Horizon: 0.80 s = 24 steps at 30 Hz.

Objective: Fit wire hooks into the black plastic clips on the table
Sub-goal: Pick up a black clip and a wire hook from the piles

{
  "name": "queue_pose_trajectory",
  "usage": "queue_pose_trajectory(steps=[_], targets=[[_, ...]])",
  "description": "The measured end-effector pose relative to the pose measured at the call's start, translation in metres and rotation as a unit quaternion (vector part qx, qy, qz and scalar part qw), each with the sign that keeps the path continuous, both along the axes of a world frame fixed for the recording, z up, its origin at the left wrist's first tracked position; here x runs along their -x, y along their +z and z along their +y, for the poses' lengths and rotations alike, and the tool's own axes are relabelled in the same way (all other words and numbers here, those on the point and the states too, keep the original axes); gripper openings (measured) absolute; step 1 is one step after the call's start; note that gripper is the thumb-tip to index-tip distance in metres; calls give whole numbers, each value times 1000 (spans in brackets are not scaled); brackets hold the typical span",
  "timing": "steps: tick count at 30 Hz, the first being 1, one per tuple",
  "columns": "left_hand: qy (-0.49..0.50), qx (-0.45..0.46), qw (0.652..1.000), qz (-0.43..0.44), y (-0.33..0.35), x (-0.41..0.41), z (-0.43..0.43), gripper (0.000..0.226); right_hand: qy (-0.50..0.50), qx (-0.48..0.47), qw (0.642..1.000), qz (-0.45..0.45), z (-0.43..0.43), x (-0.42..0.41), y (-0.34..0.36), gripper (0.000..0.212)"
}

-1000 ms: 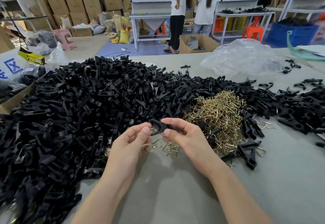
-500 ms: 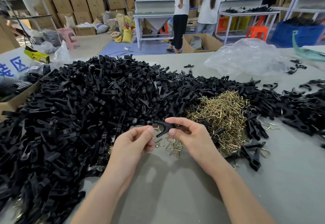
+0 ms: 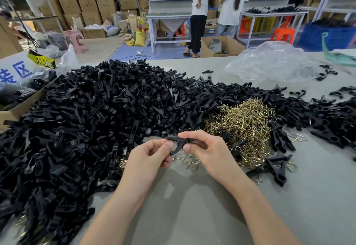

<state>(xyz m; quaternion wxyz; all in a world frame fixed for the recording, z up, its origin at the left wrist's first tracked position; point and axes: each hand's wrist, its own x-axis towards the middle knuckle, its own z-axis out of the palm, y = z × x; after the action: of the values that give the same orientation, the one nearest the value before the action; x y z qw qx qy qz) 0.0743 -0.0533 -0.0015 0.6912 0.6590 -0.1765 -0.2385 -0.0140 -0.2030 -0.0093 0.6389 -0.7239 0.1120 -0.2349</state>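
Both hands pinch one small black plastic clip [image 3: 180, 140] just above the grey table [image 3: 192, 206], left hand [image 3: 148, 156] at its left end, right hand [image 3: 210, 152] at its right. Hook seated? Can't tell. A huge heap of loose black clips [image 3: 96, 119] and a pile of brass-coloured wire hooks [image 3: 244, 127] are unassembled, so most of the task looks left.

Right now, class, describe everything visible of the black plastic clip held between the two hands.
The small black plastic clip looks matt and rigid, its two slim arms forking apart towards the left hand. It lies roughly level above the grey table and loose brass-coloured wire hooks. The right hand pinches one end, the left hand the forked end. Whether it holds a hook is unclear.
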Motion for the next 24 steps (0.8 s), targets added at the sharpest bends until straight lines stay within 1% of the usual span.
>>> queue_pose_trajectory(steps=[2, 3, 5, 7, 9, 12, 16, 21, 24], targets=[[-23, 58, 996, 70, 1, 1, -2, 37, 0, -5, 1000, -9, -1, 0, -1, 38], [-43, 87, 990, 102, 1, 2, -2, 39, 5, -7, 1000, -10, -2, 0, -1, 37], [-95, 122, 977, 147, 2, 3, -2, 35, 27, -9, 1000, -11, -3, 1, -2, 33], [-140, 136, 965, 173, 4, 4, -1, 34, 43, -14, 999, -22, -5, 2, -4, 30], [-168, 131, 959, 188, 6, 5, 1, 33, 44, -21, 998, -30, -6, 3, -3, 29], [-203, 128, 952, 188, 7, 6, 2, 27, 39, -29, 999, -24, -8, 5, -3, 26], [-236, 158, 937, 202, 6, 6, 4, 38, 51, -67, 996, -14, -7, 8, -1, 28], [-260, 167, 920, 243, 6, 5, 5, 33, 70, -80, 994, 8, -7, 9, 0, 29], [-278, 180, 908, 257, 5, 4, 7, 40, 73, -87, 993, 9, -7, 11, 2, 26]])
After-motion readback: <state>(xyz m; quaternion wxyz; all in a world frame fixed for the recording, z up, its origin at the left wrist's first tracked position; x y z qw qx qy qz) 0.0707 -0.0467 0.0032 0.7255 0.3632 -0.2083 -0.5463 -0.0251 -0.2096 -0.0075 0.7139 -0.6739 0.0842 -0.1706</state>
